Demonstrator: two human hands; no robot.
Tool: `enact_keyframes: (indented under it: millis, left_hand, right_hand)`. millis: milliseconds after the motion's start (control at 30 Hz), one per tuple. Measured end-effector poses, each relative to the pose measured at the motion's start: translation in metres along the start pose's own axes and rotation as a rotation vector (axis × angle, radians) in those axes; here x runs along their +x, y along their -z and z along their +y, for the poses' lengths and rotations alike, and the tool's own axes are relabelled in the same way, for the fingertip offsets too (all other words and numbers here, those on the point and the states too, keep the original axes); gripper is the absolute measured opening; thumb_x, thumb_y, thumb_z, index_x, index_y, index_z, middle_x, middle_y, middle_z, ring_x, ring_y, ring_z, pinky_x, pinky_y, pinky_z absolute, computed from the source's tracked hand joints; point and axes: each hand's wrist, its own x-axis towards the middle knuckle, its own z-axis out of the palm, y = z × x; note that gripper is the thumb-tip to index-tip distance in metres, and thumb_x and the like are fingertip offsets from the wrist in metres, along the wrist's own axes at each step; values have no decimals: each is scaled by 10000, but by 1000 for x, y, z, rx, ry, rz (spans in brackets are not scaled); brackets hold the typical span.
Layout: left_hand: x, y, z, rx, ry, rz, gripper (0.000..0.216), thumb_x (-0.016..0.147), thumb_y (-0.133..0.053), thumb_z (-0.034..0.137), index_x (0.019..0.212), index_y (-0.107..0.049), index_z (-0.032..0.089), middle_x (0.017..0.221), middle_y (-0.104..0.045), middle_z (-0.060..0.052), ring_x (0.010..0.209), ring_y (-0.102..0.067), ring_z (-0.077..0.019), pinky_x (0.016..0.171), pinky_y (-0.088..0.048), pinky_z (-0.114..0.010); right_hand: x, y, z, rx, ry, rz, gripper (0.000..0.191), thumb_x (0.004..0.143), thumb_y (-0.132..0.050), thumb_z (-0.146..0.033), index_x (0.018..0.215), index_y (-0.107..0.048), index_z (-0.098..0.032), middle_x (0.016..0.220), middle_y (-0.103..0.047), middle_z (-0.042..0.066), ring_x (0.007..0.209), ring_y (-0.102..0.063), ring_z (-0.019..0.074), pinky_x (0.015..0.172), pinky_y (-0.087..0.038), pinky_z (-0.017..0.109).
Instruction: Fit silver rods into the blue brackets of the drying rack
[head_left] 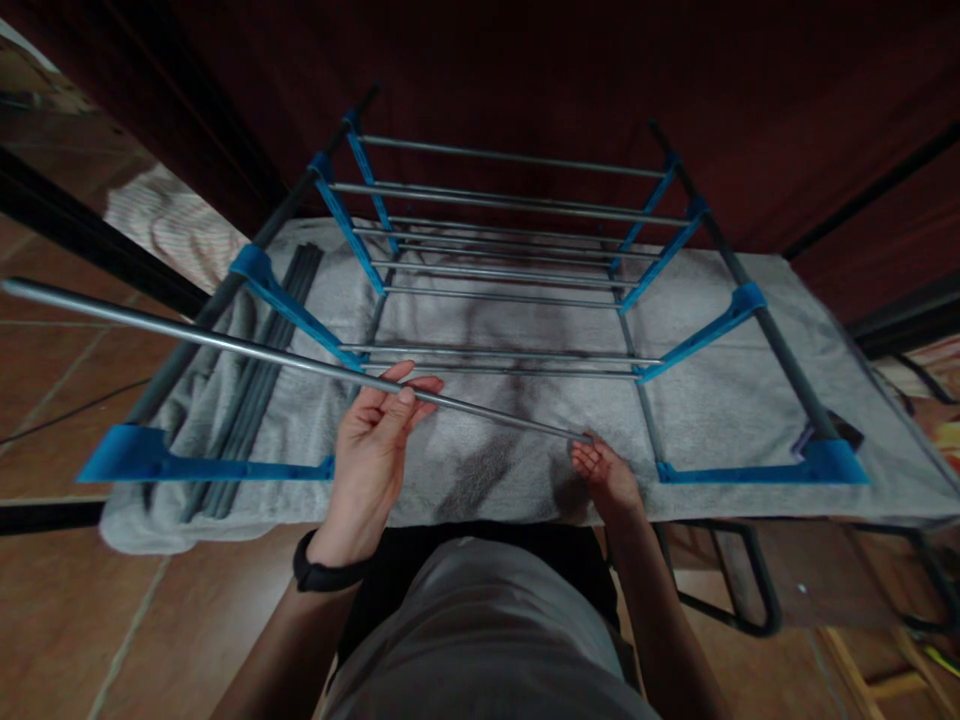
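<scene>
A long grey metal rod (255, 348) slants across in front of me, its left end higher and farther out. My left hand (379, 440) is closed around its middle, thumb on top. At the rod's right end, my right hand (606, 474) pinches the tip between its fingers. Behind the rod stands a rack frame with blue plastic brackets (292, 315), dark side poles (791, 365) and several thin crossbars (510, 200). The nearest pair of blue brackets (225, 468) has no crossbar between them.
The rack rests on a grey towel (480, 470) over a table. Several dark tubes (259, 400) lie on the towel at left. A dark small object (844, 430) sits behind the right front bracket. Black metal chair legs (757, 590) stand at right below the table.
</scene>
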Motion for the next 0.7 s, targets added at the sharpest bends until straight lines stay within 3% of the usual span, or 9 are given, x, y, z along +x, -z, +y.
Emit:
enact_keyframes:
  millis: [233, 567, 700]
  left_hand:
    - [-1, 0, -1, 13, 6, 2, 294, 829, -832, 312, 1097, -747, 226, 1014, -789, -63, 1037, -733, -213, 920, -565, -349]
    - [-4, -4, -7, 21, 11, -14, 340, 788, -866, 315, 1088, -744, 213, 968, -789, -53, 1019, -739, -212, 905, -577, -339]
    - [-11, -9, -9, 11, 23, -26, 298, 794, -859, 304, 1064, -758, 228, 1051, -784, -54, 1034, -737, -214, 923, -581, -353]
  right_hand:
    - [-3, -6, -2, 19, -26, 14, 115, 953, -565, -192, 905, -666, -216, 808, -775, 31, 628, -721, 126, 585, -608, 216]
    - [-7, -7, -5, 71, 15, -24, 91, 928, -704, -306, 913, -674, -221, 829, -768, 29, 667, -719, 125, 591, -615, 206]
    - [-5, -10, -11, 129, 16, 24, 111, 943, -686, -319, 885, -683, -224, 773, -741, 12, 685, -723, 121, 635, -620, 201]
